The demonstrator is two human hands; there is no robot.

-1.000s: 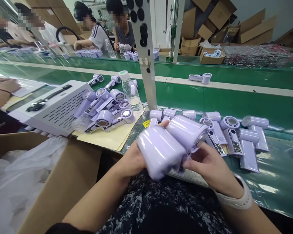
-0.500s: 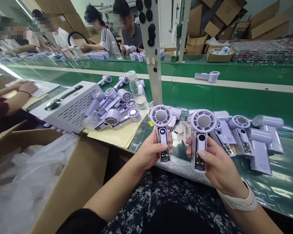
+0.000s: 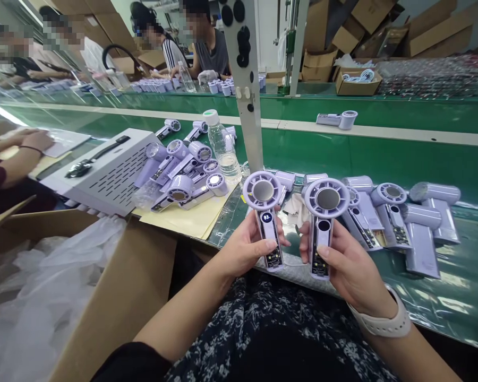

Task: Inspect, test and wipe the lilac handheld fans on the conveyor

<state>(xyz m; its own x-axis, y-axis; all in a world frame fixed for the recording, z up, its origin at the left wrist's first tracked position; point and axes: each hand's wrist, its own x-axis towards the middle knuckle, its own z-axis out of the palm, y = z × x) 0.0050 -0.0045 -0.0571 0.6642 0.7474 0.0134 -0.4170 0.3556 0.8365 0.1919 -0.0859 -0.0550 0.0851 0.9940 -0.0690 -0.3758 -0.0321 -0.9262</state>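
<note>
My left hand (image 3: 245, 245) is closed round the handle of a lilac handheld fan (image 3: 267, 223), its thumb on the front. That fan's round display is lit and reads 83, and circuit parts show low in the handle. In my right hand (image 3: 352, 262) is a second lilac handheld fan (image 3: 325, 204), its display dark, with my thumb over the lower handle. Both fans stand upright side by side, apart, round grilles facing me. Behind them on the bench lies a crumpled pale cloth (image 3: 297, 209). More lilac fans (image 3: 391, 212) lie just right of my right hand.
A pile of fans (image 3: 181, 170) lies left on yellow paper (image 3: 175, 225), beside a water bottle (image 3: 222, 146) and a slotted white box (image 3: 115, 175). An open carton (image 3: 115, 281) with plastic bags stands lower left. A post (image 3: 249, 106) rises ahead. Co-workers sit beyond the green belt.
The two fans have drawn slightly nearer each other at their lower ends, the left one now tilting a little. The right fan has shifted slightly left. Both hands keep their hold.
</note>
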